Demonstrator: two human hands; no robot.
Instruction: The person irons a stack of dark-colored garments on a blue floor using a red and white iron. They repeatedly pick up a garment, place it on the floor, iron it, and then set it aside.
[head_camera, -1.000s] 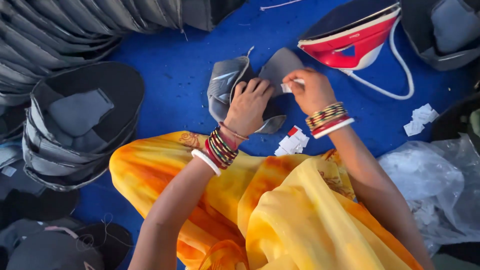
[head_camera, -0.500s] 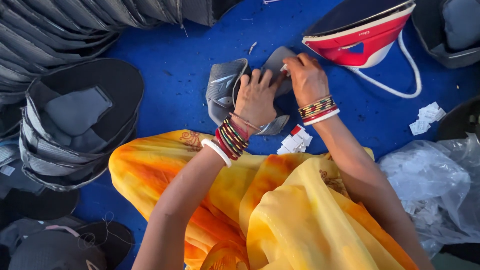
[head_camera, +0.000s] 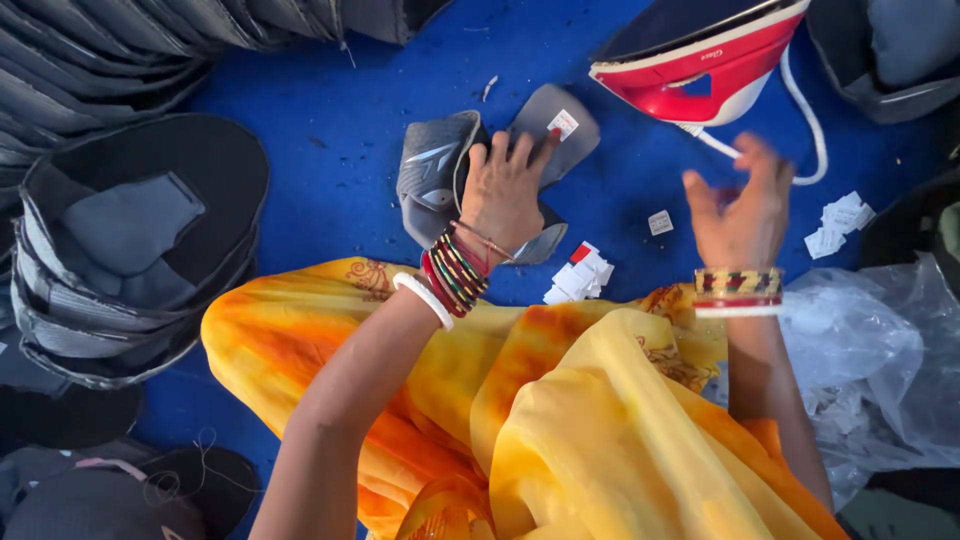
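Currently, in the head view, your left hand (head_camera: 508, 192) presses flat, fingers spread, on the grey shoe upper piece (head_camera: 440, 180) lying on the blue mat (head_camera: 320, 150); it pins rather than grasps. A small white label (head_camera: 563, 124) sits on the piece's right flap. Your right hand (head_camera: 742, 208) hovers open and empty, blurred, just below the red iron (head_camera: 700, 55). Loose white tags (head_camera: 580, 275) lie beside your left wrist. Stacked grey pieces (head_camera: 120, 250) sit well to the left.

iron (head_camera: 700, 55): red and white, far right, white cord looping beside it
stacks (head_camera: 130, 250): grey shoe-upper pieces, piled at left
plastic bag (head_camera: 870, 350): clear, crumpled, near right
cloth (head_camera: 330, 130): blue, underneath everything
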